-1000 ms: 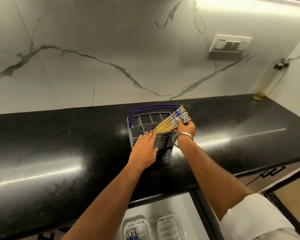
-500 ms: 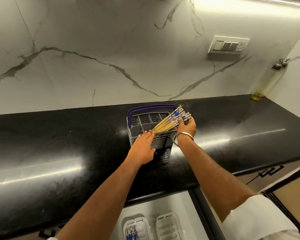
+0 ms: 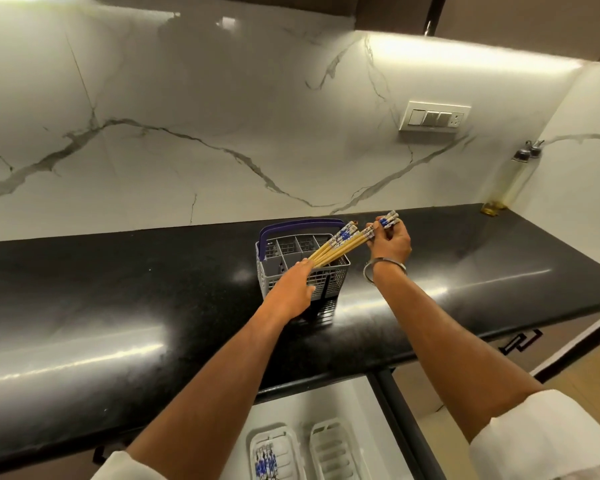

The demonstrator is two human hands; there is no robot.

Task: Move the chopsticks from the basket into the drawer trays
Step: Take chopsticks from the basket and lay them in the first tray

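The fingers of the right hand (image 3: 390, 241) are curled round the patterned blue-and-white ends of a bundle of chopsticks (image 3: 340, 244), which is held slanted over the far right part of the grey basket (image 3: 303, 268), while the fingers of the left hand (image 3: 291, 291) are laid straight against the basket's near wall and the lower, yellow ends of the bundle. The basket, with its purple handle (image 3: 302, 225), is stood on the black table (image 3: 118, 289) before a marbled wall. Below the table's near edge, two white trays (image 3: 329, 448) are seen in the open drawer (image 3: 361, 427), and more chopsticks are laid in the left one.
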